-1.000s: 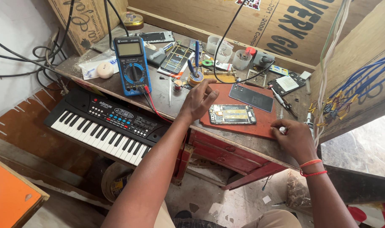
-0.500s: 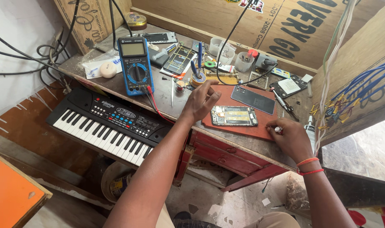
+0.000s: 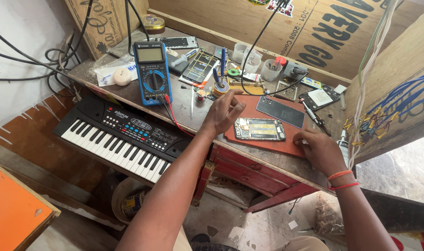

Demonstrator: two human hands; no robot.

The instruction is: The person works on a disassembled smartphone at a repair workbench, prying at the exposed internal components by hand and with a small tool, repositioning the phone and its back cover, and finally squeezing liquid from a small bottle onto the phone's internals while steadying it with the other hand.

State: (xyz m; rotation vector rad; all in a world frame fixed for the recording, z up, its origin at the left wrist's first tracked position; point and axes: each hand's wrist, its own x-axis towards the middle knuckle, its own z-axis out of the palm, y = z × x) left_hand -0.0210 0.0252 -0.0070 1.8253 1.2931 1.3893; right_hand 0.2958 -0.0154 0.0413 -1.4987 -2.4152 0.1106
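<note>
**Two hands by an opened phone on a crowded desk**

On the far left of the desk [image 3: 128,95] lies a clear bag [image 3: 110,69], and I cannot tell what is in it. A blue meter [image 3: 152,72] lies to its right. A black toy keyboard [image 3: 121,137] sits lower, near the desk's left edge. Farther right, at the back, stand small white cups [image 3: 271,69] with little bits inside, too small to tell.

The left hand [image 3: 227,112] is open, fingers loosely bent, holding nothing. It hovers just left of the opened phone [image 3: 260,129]. The phone lies on a red mat [image 3: 267,139], near the desk's front edge. A dark phone back [image 3: 280,111] lies just behind it.

The right hand [image 3: 320,148] rests flat on the mat's right corner, holding nothing I can see. Tools and wires crowd the far side. The mat has bare room around the phone.
</note>
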